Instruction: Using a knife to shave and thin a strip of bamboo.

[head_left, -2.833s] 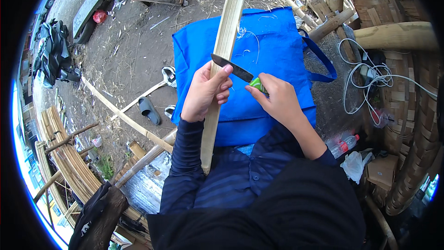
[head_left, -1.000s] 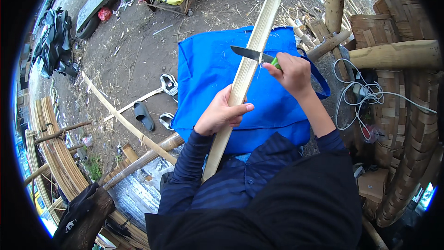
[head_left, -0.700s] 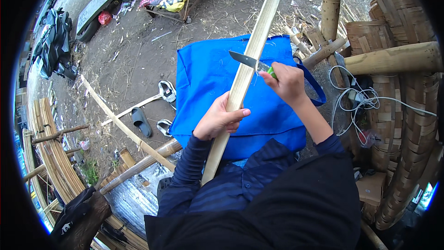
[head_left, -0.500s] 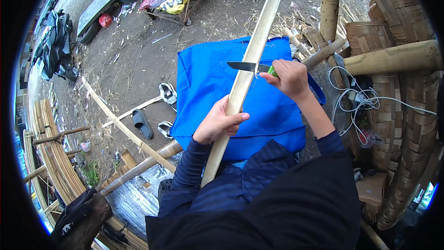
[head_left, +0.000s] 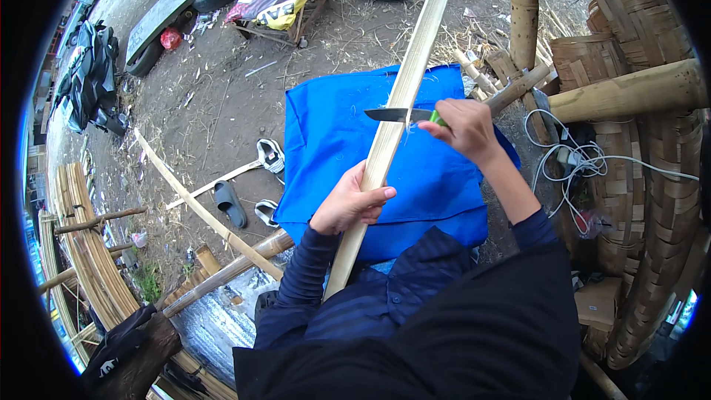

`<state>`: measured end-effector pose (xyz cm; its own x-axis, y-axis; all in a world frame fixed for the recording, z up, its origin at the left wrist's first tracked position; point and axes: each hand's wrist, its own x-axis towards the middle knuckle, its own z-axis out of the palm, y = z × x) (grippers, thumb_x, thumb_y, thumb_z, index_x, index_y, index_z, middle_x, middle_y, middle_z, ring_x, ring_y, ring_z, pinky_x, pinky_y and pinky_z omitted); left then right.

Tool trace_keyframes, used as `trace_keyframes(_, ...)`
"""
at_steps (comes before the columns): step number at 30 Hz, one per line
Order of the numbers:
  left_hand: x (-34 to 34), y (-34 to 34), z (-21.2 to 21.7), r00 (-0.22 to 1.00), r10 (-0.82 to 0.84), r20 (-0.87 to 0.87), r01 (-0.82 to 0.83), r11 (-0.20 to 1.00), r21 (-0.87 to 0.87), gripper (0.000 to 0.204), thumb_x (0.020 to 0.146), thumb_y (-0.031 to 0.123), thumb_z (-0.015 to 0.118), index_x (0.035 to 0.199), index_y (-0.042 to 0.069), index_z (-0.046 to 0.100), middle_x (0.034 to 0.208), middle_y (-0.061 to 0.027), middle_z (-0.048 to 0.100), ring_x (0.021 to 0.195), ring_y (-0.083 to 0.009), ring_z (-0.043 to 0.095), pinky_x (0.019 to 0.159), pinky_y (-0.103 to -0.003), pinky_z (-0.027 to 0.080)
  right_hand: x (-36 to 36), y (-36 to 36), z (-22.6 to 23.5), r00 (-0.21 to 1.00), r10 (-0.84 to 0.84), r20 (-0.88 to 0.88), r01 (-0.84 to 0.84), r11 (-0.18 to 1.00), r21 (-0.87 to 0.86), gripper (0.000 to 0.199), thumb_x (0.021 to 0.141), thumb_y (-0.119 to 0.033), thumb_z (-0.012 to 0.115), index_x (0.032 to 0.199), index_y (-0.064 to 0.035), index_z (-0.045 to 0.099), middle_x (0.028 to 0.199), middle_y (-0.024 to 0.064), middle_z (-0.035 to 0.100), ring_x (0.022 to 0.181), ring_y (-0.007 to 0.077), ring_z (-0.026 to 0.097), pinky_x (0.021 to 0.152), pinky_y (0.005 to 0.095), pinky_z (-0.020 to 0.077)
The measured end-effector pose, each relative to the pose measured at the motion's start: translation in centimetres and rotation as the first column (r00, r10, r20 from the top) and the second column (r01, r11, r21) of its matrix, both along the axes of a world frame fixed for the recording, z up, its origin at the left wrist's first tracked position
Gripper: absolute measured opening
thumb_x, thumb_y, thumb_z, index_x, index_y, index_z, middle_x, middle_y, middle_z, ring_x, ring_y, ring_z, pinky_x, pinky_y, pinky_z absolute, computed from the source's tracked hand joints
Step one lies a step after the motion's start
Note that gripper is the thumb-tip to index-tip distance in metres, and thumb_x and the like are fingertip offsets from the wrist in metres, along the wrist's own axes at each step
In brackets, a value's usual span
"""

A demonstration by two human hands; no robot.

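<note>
A long pale bamboo strip (head_left: 415,59) runs from beside my body up and away to the far edge, tilted slightly right. My left hand (head_left: 352,200) is wrapped round its lower part, thumb lying across the top. In my right hand (head_left: 465,127) is a knife (head_left: 396,115) with a dark blade and a green handle, gripped in a fist. The blade lies across the strip, its tip pointing left, with a thin curled shaving by it. Under the strip, a blue cloth (head_left: 326,141) covers my lap, dotted with fine shavings.
At left lie a grey slipper (head_left: 230,204), shoes (head_left: 270,155) and a curved bamboo strip (head_left: 200,211). A stack of strips (head_left: 92,252) stands farther left. Bamboo posts (head_left: 523,15), a horizontal pole (head_left: 629,92), white cable (head_left: 581,167) and woven panels (head_left: 641,244) are close on the right.
The knife sits slightly lower in the picture against the strip. My left hand keeps its hold, and the view has shifted a little.
</note>
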<state>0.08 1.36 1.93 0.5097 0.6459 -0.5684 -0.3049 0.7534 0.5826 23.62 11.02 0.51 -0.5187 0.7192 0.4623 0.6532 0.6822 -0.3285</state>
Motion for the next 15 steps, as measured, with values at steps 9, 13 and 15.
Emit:
trace_keyframes(9,0.2,-0.8,-0.4,1.0,-0.008,0.024,0.008,1.0,0.005,0.037,0.081,0.008,0.068,0.105,0.01,0.04,0.061,0.0023,0.042,0.041,-0.0045,0.036,0.036,-0.02,0.029,1.6,1.5,1.3,0.943,-0.324,0.069,0.331,0.935,-0.127,0.044,0.08,-0.045,0.063,0.059,-0.0119,0.044,0.052,0.0035,0.045,0.046,0.0186,0.051,0.044,0.0303,0.0388)
trace_keyframes(13,0.5,-0.1,0.5,0.999,0.005,0.036,-0.005,1.0,0.001,0.037,0.081,0.008,0.068,0.106,0.009,0.041,0.061,0.0026,0.042,0.041,-0.0045,0.037,0.036,-0.02,0.029,-2.7,-3.0,2.5,0.984,0.179,-0.01,-0.179,0.984,0.018,0.044,0.082,-0.04,0.063,0.058,-0.0092,0.043,0.051,0.0064,0.045,0.045,0.0222,0.051,0.041,0.0327,0.037)
trace_keyframes(15,0.3,-0.1,0.4,1.0,0.002,0.009,-0.002,1.0,0.013,0.038,0.081,0.008,0.068,0.107,0.009,0.04,0.061,0.0025,0.042,0.041,-0.0044,0.037,0.037,-0.02,0.029,-1.9,-1.8,2.3,0.995,0.098,-0.025,-0.098,0.995,0.003,0.044,0.082,-0.041,0.063,0.059,-0.009,0.043,0.051,0.0062,0.044,0.045,0.0227,0.05,0.042,0.0328,0.0372)
